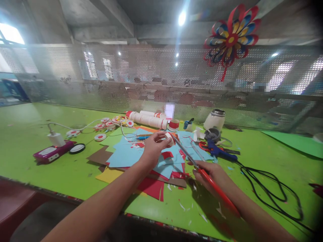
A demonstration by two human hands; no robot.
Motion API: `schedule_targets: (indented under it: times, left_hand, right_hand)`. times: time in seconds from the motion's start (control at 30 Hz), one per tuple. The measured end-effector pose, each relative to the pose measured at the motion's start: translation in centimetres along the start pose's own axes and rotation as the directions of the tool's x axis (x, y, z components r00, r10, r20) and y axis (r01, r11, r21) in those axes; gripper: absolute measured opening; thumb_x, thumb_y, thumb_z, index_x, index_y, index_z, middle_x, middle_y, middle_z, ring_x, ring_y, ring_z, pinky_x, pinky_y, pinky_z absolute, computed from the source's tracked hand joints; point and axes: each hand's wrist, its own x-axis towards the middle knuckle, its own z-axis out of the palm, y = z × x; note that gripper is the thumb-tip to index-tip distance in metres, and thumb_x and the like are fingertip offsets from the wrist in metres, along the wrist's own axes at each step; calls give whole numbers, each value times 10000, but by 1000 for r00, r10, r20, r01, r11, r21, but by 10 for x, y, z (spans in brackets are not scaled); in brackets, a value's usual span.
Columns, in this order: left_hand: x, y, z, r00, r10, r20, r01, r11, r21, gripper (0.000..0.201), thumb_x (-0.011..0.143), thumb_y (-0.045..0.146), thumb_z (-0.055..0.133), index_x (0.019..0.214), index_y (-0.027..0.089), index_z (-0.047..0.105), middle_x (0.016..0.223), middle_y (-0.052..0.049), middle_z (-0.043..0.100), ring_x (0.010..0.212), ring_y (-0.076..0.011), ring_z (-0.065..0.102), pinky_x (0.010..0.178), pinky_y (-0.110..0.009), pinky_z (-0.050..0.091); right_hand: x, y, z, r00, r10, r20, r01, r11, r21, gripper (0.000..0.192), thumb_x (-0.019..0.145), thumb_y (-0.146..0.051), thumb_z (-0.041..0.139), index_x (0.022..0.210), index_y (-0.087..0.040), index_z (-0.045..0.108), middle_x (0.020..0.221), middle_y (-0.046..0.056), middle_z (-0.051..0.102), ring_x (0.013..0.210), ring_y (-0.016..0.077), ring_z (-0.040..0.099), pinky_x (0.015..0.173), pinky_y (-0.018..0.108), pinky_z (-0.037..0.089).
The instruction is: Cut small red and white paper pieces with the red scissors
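My left hand (156, 148) is closed on a small white and red paper piece (170, 138), pinched between thumb and fingers above the stacked paper. In my right hand (210, 174) is a pair of scissors (205, 176) with red handles and long metal blades, pointing up and left. The blade tips reach the edge of the paper piece; whether they bite into it I cannot tell. Beneath both hands lie blue paper sheets (126, 153), with red, brown and yellow ones under them. Small paper scraps (182, 205) are strewn near the table's front edge.
Behind the sheets lie stacked paper-cup rolls (147, 119). A blue glue gun (222, 151) with a coiled black cord (275, 181) is at right, near a white jar (214, 119). A purple power strip (52, 153) sits left. Perforated metal panels (151, 77) rise behind the green table (83, 179).
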Motion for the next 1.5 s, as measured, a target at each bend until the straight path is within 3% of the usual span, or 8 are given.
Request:
schedule_targets:
  times: [0.2, 0.4, 0.83, 1.0, 1.27, 1.5]
  left_hand:
    - [-1, 2, 0, 1000, -17, -11, 17, 1000, 11, 360, 608, 271, 776, 894, 122, 616, 862, -95, 641, 797, -199, 621, 757, -420, 513]
    - [-1, 4, 1, 1000, -26, -15, 26, 1000, 9, 373, 601, 278, 782, 898, 124, 618, 848, -91, 647, 795, -202, 623, 756, -421, 512]
    - [-1, 0, 0, 1000, -12, 0, 12, 999, 33, 344, 623, 268, 769, 891, 122, 610, 863, -96, 643, 769, -200, 628, 740, -413, 511]
    - [-1, 1, 1, 1000, -11, -12, 11, 1000, 3, 325, 610, 255, 775, 863, 131, 612, 849, -89, 639, 773, -199, 625, 742, -412, 508]
    - [0, 3, -3, 993, -81, 83, 91, 988, -129, 245, 677, 276, 736, 859, 143, 640, 836, -77, 639, 750, -190, 631, 783, -424, 493]
    - [-2, 11, -1, 991, -109, 75, 117, 987, -113, 206, 673, 249, 732, 812, 119, 654, 861, -113, 658, 803, -210, 629, 801, -417, 485]
  right_hand:
    - [0, 3, 3, 1000, 5, -30, -6, 1000, -29, 346, 720, -266, 446, 873, -135, 727, 556, 15, 600, 513, 162, 534, 510, 251, 391]
    - [-1, 7, 3, 999, 29, 35, -28, 1000, -14, 339, 738, -187, 452, 947, -142, 715, 582, 6, 664, 533, 167, 596, 530, 243, 423]
    - [-1, 13, 8, 999, 38, 9, -38, 999, -6, 406, 731, -189, 463, 1063, -155, 695, 605, -6, 694, 530, 171, 629, 530, 239, 451]
    - [-2, 11, 10, 998, 33, -45, -36, 997, -66, 388, 725, -216, 471, 1019, -144, 714, 580, 11, 685, 519, 183, 629, 522, 248, 449]
    - [-1, 6, 6, 998, 63, -27, -64, 997, -37, 385, 697, -172, 472, 993, -167, 716, 672, 21, 730, 577, 194, 652, 561, 254, 471]
    - [-1, 4, 4, 999, 49, -11, -49, 997, -59, 433, 697, -170, 461, 1057, -160, 703, 709, 47, 739, 614, 207, 646, 598, 279, 470]
